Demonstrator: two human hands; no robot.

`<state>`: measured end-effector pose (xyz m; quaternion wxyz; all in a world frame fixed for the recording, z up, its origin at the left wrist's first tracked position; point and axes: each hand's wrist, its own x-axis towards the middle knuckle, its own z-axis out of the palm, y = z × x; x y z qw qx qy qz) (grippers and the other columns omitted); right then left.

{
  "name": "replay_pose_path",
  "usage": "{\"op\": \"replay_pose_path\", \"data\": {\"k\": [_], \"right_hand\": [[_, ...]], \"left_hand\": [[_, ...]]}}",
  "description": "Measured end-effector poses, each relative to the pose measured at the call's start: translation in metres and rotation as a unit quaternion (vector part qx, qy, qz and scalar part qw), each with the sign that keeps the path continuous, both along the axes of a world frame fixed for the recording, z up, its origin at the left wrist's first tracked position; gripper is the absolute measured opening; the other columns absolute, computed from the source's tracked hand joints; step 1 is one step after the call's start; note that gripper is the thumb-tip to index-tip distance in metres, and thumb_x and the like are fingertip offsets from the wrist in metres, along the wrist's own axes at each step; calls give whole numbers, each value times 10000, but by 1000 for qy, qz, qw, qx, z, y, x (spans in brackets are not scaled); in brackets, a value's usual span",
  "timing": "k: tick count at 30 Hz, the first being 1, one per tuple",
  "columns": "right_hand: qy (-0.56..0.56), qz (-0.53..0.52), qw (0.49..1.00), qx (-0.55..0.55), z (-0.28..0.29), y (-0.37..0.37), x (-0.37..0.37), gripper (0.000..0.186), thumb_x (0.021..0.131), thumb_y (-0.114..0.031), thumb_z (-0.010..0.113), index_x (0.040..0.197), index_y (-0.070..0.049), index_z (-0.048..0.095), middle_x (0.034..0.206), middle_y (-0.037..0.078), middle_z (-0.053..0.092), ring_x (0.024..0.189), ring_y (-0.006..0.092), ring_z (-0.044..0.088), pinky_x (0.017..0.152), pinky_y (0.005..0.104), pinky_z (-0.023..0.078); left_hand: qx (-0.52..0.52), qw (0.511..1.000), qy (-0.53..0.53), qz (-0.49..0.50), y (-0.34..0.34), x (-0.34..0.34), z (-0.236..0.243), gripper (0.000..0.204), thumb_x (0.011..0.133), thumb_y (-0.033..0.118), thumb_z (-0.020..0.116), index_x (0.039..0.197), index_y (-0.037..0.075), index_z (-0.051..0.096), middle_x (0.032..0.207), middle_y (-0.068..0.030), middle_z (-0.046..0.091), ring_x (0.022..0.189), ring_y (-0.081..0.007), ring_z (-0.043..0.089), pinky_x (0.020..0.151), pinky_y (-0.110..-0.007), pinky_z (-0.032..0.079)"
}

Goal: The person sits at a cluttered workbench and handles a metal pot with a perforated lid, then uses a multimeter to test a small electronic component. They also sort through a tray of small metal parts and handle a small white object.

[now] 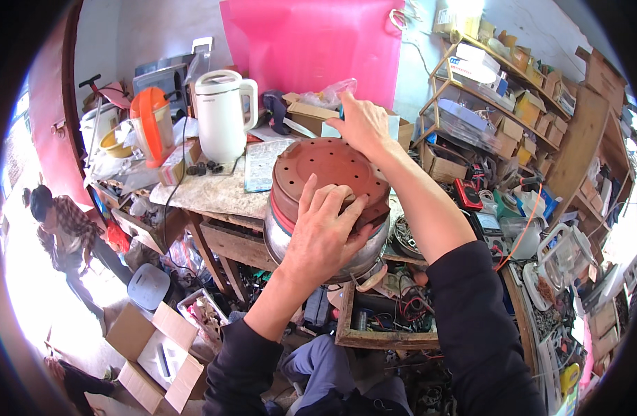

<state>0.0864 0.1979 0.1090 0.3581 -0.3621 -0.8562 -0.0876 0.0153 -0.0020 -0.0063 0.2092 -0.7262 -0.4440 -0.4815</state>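
Note:
An upturned round appliance (pixel 327 158) with a reddish-brown base full of small holes stands at the table's front edge. Below its red band shows a shiny metal body (pixel 271 239). My left hand (pixel 325 225) grips the near rim of the base, fingers bent over it and thumb to the right. Next to those fingers the rim has a dark, broken-looking gap (pixel 377 211). Beyond the appliance's far right edge, my right hand (pixel 363 125) is closed around a small teal-and-dark thing (pixel 342 112), mostly hidden by the fingers.
Left on the table stand a white jug-shaped machine (pixel 221 118) and an orange-lidded jug (pixel 152 125). An open carton (pixel 311 114) lies behind. An open drawer (pixel 388 340) holds wires below. Crowded shelves (pixel 499 104) rise at right. A person (pixel 69 236) stands at far left.

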Motion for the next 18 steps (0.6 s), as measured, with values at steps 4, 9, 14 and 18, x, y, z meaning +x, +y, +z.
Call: {"op": "replay_pose_path", "data": {"k": [4, 9, 14, 18], "right_hand": [[57, 31, 998, 2, -5, 23, 7, 523, 882, -254, 676, 1341, -40, 548, 1038, 255, 713, 1061, 430, 664, 912, 528, 497], [-32, -44, 997, -54, 6, -13, -5, 528, 879, -201, 671, 1376, -65, 552, 1084, 282, 697, 1113, 435, 645, 971, 515, 476], [-24, 22, 999, -14, 3, -4, -1, 513, 887, -262, 703, 1339, -60, 571, 1029, 247, 707, 1046, 428, 660, 918, 497, 495], [36, 88, 995, 17, -1, 16, 6, 532, 880, -295, 725, 1322, -46, 568, 1026, 231, 708, 1036, 431, 656, 886, 485, 508]], "left_hand": [[9, 1000, 2, -12, 3, 6, 1, 460, 792, 192, 800, 1216, 53, 688, 1180, -110, 568, 1175, -290, 553, 1198, -563, 279], [-5, 1000, 3, 4, -3, -3, -2, 460, 793, 195, 800, 1216, 54, 686, 1184, -103, 561, 1179, -285, 551, 1198, -563, 278], [-1, 1000, -1, -2, 1, -2, -3, 472, 780, 188, 806, 1216, 54, 685, 1179, -104, 562, 1174, -289, 551, 1197, -564, 277], [10, 1000, 0, -15, 3, 4, -1, 477, 772, 183, 811, 1214, 53, 685, 1175, -105, 565, 1168, -291, 554, 1196, -565, 276]]}}
